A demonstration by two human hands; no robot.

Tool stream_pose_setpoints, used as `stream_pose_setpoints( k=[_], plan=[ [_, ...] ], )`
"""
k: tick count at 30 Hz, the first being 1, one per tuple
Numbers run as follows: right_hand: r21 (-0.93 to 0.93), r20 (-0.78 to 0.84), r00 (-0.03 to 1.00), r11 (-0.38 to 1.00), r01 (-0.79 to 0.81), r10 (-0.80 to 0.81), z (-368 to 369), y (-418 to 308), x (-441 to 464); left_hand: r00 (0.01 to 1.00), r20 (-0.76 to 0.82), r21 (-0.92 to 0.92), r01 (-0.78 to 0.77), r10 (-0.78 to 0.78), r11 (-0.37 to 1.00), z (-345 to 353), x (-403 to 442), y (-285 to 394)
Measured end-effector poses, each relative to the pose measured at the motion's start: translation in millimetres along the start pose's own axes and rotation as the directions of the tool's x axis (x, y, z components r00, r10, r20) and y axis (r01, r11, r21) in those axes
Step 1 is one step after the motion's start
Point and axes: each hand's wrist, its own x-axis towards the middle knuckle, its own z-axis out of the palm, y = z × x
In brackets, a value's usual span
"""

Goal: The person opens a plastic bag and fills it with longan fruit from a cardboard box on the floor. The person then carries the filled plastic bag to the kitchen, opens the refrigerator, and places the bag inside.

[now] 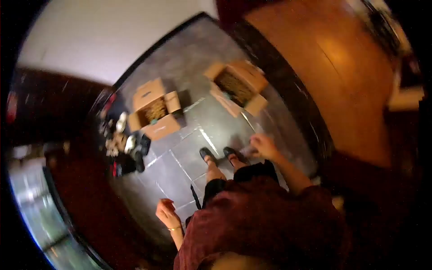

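Note:
My left hand (168,214), with a thin bracelet at the wrist, hangs low over the floor at the left of my body. Its fingers are loosely bent and a little apart, and I see nothing in them. My right hand (264,146) is held forward, over the tiles beside my right shoe (230,152). The fingers there are curled in, and a pale, blurred patch shows at their tips; what it is I cannot make out. Ahead on the floor stand two cardboard boxes with raised flaps: a left box (162,128) and a right box (248,76), both holding brownish contents.
Several shoes (130,144) lie in a pile at the left. A dark raised edge (292,85) borders the grey tiled floor (180,157), with an orange-brown wooden surface (342,90) beyond it. A white wall (103,40) stands at the far left. Glass panes (38,202) show at lower left.

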Motion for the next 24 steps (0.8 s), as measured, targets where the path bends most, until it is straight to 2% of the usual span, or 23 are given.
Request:
stream_pose_setpoints(
  k=[1,2,3,5,6,7,8,9,10,12,13,14,17,19,20,21,22,23,24],
  plan=[
    [0.013,-0.216,0.976,1.000,-0.015,0.018,-17.0,16.9,-19.7,0.988,0.112,0.025,-0.105,0.102,0.994,10.6,33.4,2.4],
    [0.032,-0.422,0.906,0.999,-0.024,0.035,-34.5,32.6,-39.9,0.956,0.259,0.016,-0.146,0.136,0.989,21.7,66.4,7.4],
    [-0.078,-0.573,0.817,0.988,-0.132,0.064,-51.4,11.0,-75.1,0.903,0.394,-0.003,-0.187,0.173,0.982,37.2,97.0,11.7],
    [0.085,-0.747,0.640,0.981,-0.174,0.179,-58.5,15.9,-154.7,0.784,0.585,-0.054,-0.217,0.207,0.975,75.9,141.6,2.4],
    [0.147,-0.799,0.558,0.973,-0.180,0.224,-51.3,13.0,-187.3,0.693,0.668,-0.064,-0.309,0.271,0.949,95.3,164.7,16.5],
    [0.171,-0.820,0.517,0.968,-0.185,0.244,-39.7,20.5,-217.1,0.585,0.729,-0.127,-0.394,0.355,0.910,112.7,182.0,22.7],
    [0.198,-0.834,0.485,0.963,-0.181,0.263,-28.4,33.5,-247.2,0.531,0.744,-0.180,-0.427,0.407,0.886,131.3,188.5,36.6],
    [0.228,-0.823,0.485,0.953,-0.198,0.297,-13.6,59.7,-279.7,0.479,0.754,-0.226,-0.455,0.450,0.861,143.3,190.0,43.4],
    [0.262,-0.805,0.490,0.942,-0.211,0.334,4.4,81.9,-299.9,0.467,0.768,-0.246,-0.417,0.438,0.875,152.5,190.7,43.5],
    [0.337,-0.776,0.522,0.932,-0.131,0.354,39.5,102.0,-312.7,0.452,0.790,-0.270,-0.353,0.415,0.896,165.1,182.8,45.1],
    [0.369,-0.765,0.536,0.925,-0.089,0.356,51.8,89.1,-305.5,0.446,0.764,-0.306,-0.386,0.467,0.870,167.0,182.8,37.1],
    [0.346,-0.692,0.537,0.874,-0.341,0.483,55.4,81.3,-303.6,0.434,0.796,-0.281,-0.354,0.422,0.892,167.8,176.5,23.9],
    [0.247,-0.663,0.594,0.882,-0.401,0.455,55.2,98.8,-268.9,0.443,0.852,-0.221,-0.175,0.277,0.959,170.6,164.4,-38.7],
    [0.052,-0.592,0.697,0.883,-0.467,0.404,34.9,100.6,-246.4,0.301,0.916,-0.160,-0.335,0.266,0.928,173.6,151.7,-44.3],
    [-0.051,-0.549,0.743,0.872,-0.487,0.382,19.8,105.4,-224.9,0.293,0.947,-0.047,-0.273,0.130,0.961,181.5,147.1,-51.1],
    [-0.231,-0.401,0.814,0.813,-0.534,0.421,0.8,118.6,-204.5,0.226,0.968,-0.033,-0.320,0.110,0.947,191.0,140.6,-64.6],
    [-0.411,-0.239,0.844,0.737,-0.537,0.481,-18.7,133.6,-182.1,0.134,0.972,-0.126,-0.388,0.191,0.913,204.8,134.7,-89.1],
    [-0.582,-0.078,0.829,0.650,-0.489,0.555,-39.1,150.5,-158.6,0.039,0.964,-0.220,-0.444,0.264,0.868,222.0,126.7,-112.2],
    [-0.758,-0.039,0.823,0.520,-0.394,0.566,-62.0,174.8,-125.8,-0.122,0.964,-0.262,-0.550,0.234,0.793,243.3,118.1,-117.4]
  ],
)
